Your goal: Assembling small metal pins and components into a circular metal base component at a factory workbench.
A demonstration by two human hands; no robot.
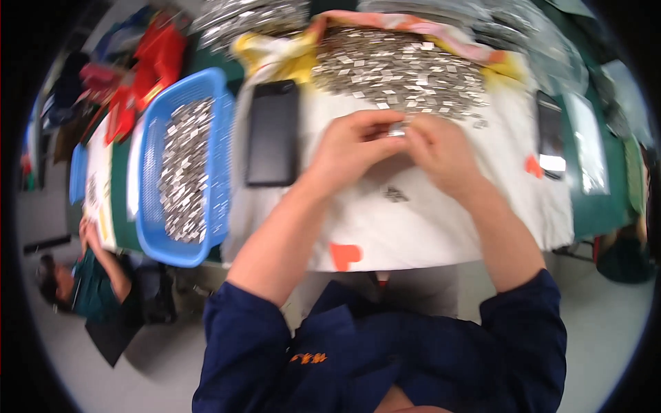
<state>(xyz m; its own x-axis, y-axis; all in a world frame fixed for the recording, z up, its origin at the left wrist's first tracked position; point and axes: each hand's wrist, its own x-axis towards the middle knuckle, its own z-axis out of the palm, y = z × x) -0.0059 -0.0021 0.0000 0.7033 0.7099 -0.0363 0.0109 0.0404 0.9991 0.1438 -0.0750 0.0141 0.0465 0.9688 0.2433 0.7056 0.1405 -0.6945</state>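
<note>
My left hand (358, 148) and my right hand (441, 151) meet over the white cloth (441, 234), fingers closed. Between their fingertips shows a small shiny metal piece (396, 129); both hands pinch it, and the fingers hide most of it. Just beyond them spreads a large heap of small flat silvery metal pieces (385, 76). A few stray pieces (480, 124) lie off the heap's right edge. On the cloth below my hands is a small dark patch (394, 194), too blurred to tell if it is print or loose pieces.
Left of the cloth stands a blue plastic basket (224, 151) holding many similar pieces. A black rectangular case (273, 134) lies beside it. A phone-like dark object (550, 127) and a clear bag (586, 141) lie at right. Plastic bags (255, 17) line the back. Another person (96, 282) sits at far left.
</note>
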